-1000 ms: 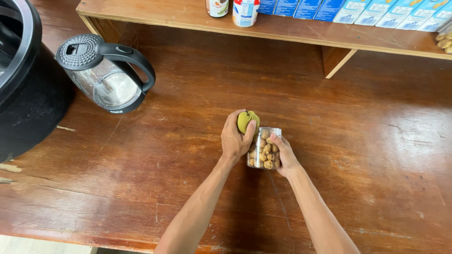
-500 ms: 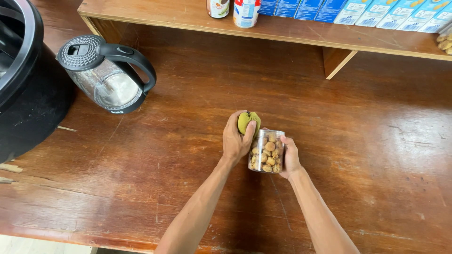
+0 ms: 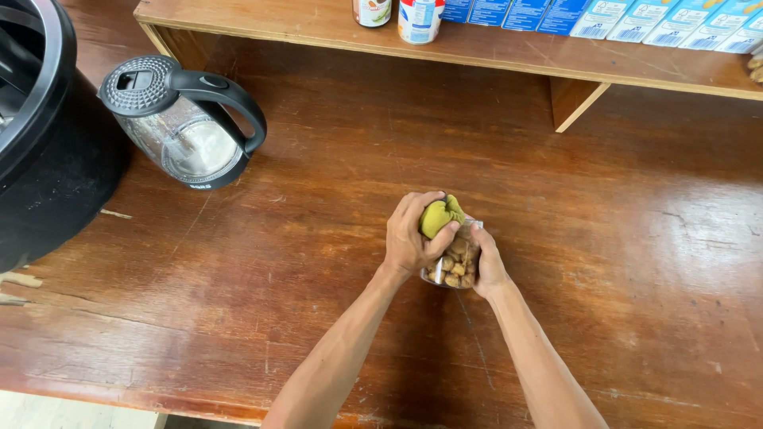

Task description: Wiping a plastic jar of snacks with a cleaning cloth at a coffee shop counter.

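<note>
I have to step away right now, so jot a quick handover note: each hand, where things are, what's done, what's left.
Left hand: presses a yellow-green cloth on top of the clear jar.
Right hand: grips the jar's side.
Jar: full of brown pieces, on the wooden table, front centre.
Glass kettle far left, untouched.
Done: jar held, cloth applied.
Left: whether the lid is off cannot be seen.

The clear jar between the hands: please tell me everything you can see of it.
The clear jar is small, looks like glass or plastic, and is full of light brown nut-like pieces. It stands on the brown wooden table, slightly tilted. The left hand grips its top, pressing a yellow-green cloth over the lid area; the right hand holds its side.
</note>
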